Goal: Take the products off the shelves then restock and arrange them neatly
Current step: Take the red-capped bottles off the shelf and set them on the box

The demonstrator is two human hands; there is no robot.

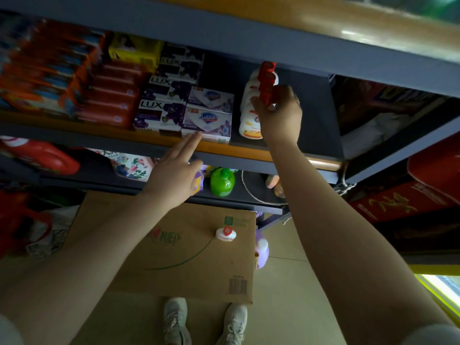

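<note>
a: where are my hands?
b: right hand (278, 113) grips the red-capped bottle (267, 83), upright, at the bottle row (250, 115) on the shelf (311, 120). left hand (178, 170) is flat, fingers by the soap boxes (207, 123).
a: so the right is nearer; the gap lies just right of the row.

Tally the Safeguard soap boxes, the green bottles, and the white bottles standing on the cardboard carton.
Safeguard soap boxes: 2
Green bottles: 1
White bottles on the carton: 1
Total: 4
</note>
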